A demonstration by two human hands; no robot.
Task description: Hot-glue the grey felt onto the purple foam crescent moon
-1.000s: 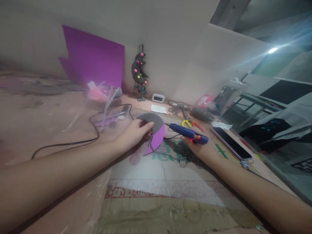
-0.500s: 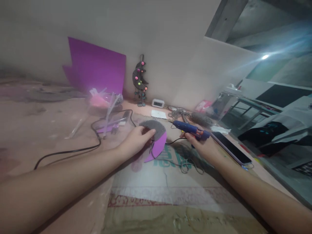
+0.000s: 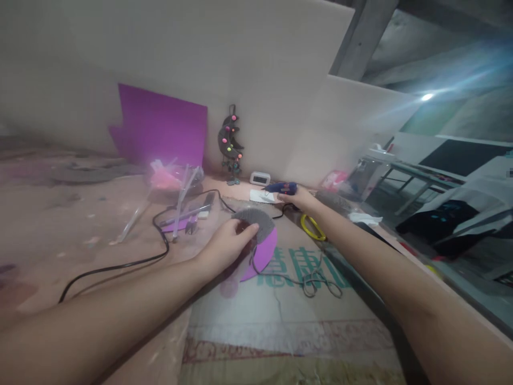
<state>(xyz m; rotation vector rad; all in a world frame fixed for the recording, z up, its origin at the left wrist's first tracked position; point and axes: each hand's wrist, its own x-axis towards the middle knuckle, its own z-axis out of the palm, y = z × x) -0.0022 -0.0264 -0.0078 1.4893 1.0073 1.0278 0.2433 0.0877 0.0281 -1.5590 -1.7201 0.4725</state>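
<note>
My left hand [image 3: 230,240] pinches a purple crescent [image 3: 266,251] whose upper part is covered with grey yarn [image 3: 254,220]. A loose tail of that yarn trails from the crescent to the right across the printed sheet [image 3: 280,310]. Farther back, my right hand [image 3: 300,198] is closed on a dark blue glue gun [image 3: 282,188], its nose pointing left above a small white card [image 3: 258,196]. Yellow-handled scissors [image 3: 313,228] lie under my right forearm; their blades are hidden from me.
A decorated dark crescent hanging [image 3: 230,140] and purple sheets [image 3: 162,125] stand against the wall. Near them are a small white clock [image 3: 260,178], clear glue sticks [image 3: 182,200] and a black cord [image 3: 116,264]. A phone [image 3: 377,235] is partly covered by my right arm.
My right hand has carried the glue gun away from me and left, down to the white card, uncovering the yellow scissor handles. My left hand keeps holding the crescent; the view has tilted slightly up.
</note>
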